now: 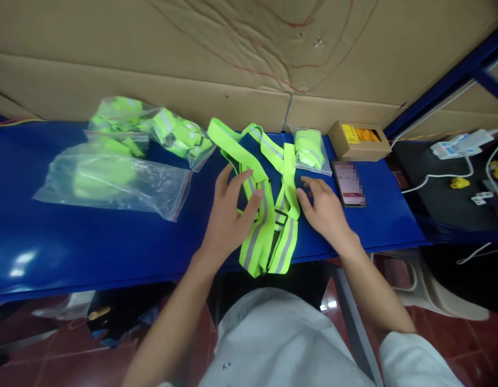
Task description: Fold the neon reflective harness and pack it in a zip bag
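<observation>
Label on the cardboard box [362, 152]: yellow, print too small to read. Phone [346, 180] screen lit, partly pixelated, text illegible. Neon harness [267, 215] with grey stripes lies on the blue bench [152, 258], lower end at the near edge, between both hands. Left hand [228, 215]: fingers spread, thumb apart, over the left strap; can't tell if touching. Right hand [325, 207]: fingers parted, slightly curled, thumb tip just beside the right strap.
</observation>
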Action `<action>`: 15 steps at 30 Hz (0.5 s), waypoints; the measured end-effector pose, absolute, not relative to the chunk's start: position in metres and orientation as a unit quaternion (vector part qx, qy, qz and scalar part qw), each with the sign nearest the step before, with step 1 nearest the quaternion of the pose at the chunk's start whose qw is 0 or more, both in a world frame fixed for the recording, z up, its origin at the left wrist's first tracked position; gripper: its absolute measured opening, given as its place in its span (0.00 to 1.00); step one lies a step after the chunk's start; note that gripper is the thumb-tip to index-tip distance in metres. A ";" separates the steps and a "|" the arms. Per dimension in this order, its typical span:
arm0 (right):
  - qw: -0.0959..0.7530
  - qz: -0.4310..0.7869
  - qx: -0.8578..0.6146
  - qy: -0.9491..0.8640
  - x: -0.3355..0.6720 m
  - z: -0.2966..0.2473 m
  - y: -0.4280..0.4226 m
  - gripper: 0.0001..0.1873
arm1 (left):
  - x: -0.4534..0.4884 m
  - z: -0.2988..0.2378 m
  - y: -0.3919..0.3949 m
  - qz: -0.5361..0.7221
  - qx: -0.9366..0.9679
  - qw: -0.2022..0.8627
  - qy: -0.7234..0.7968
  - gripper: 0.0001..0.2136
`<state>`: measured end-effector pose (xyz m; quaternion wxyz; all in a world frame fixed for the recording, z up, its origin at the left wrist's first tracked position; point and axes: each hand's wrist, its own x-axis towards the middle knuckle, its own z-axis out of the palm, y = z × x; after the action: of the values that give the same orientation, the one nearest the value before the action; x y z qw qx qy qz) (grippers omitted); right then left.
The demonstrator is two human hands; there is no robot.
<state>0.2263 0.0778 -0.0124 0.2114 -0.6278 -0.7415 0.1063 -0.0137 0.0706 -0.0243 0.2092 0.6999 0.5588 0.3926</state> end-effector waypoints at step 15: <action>0.303 0.214 -0.574 -0.730 0.213 -0.040 0.072 0.27 | 0.022 -0.044 0.055 0.405 0.664 0.201 0.596 0.20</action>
<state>0.2132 0.0719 -0.0397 0.3030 -0.5744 -0.7297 0.2138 0.0222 0.0546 -0.0444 0.2007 0.6638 0.5960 0.4047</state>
